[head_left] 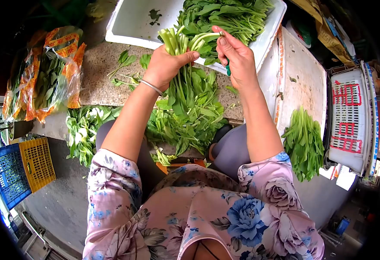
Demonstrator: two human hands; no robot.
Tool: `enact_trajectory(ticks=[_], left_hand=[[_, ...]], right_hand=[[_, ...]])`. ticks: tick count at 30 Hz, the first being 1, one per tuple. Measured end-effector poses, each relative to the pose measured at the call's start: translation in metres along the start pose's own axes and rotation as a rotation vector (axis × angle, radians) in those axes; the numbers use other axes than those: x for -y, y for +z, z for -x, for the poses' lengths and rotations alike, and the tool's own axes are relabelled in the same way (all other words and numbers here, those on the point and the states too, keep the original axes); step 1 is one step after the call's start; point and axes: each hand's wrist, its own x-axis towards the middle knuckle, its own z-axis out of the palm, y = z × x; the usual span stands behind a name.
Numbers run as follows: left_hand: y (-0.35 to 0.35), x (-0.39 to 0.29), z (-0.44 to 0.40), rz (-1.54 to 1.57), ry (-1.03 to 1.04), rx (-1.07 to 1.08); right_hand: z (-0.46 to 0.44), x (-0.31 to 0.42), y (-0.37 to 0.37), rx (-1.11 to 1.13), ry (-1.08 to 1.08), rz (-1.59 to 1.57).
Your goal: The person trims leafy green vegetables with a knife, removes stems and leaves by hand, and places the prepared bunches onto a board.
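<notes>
My left hand (169, 65), a bangle on its wrist, is closed round a bunch of leafy greens (182, 84), pale stem ends up and leaves hanging down. My right hand (236, 57) pinches the tip of a pale stem (205, 38) that reaches across from the bunch. A small dark green object (228, 68), perhaps a handle, shows below the right fingers; the rest of it is hidden. Under the bunch, loose greens (185, 130) lie heaped between my knees. Just beyond my hands, more greens (229, 19) are piled in a white foam box (131, 21).
Plastic bags of greens (47, 78) with orange print lie at the left. Another leafy pile (88, 130) sits by my left knee. A bundle of greens (303, 145) rests at right beside a white foam lid (304, 73). Blue and yellow crates (37, 164) stand lower left.
</notes>
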Motion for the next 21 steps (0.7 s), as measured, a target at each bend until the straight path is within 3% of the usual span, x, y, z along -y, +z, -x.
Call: enact_trajectory(ticks=[6,11,19,21], left_hand=[[-0.003,-0.007,0.003,0.122,-0.102,-0.038],[0.000,-0.012,0.006,0.192,-0.091,-0.038],[0.000,-0.011,0.007,0.084,0.003,-0.041],[0.000,-0.012,0.008,0.265,-0.083,-0.006]], right_hand=[[-0.006,-0.002,-0.010,-0.171,0.028,0.237],[0.003,-0.004,0.005,0.137,0.171,0.077],[0.000,-0.010,0.002,0.166,0.212,0.026],[0.000,-0.008,0.000,0.166,0.225,0.011]])
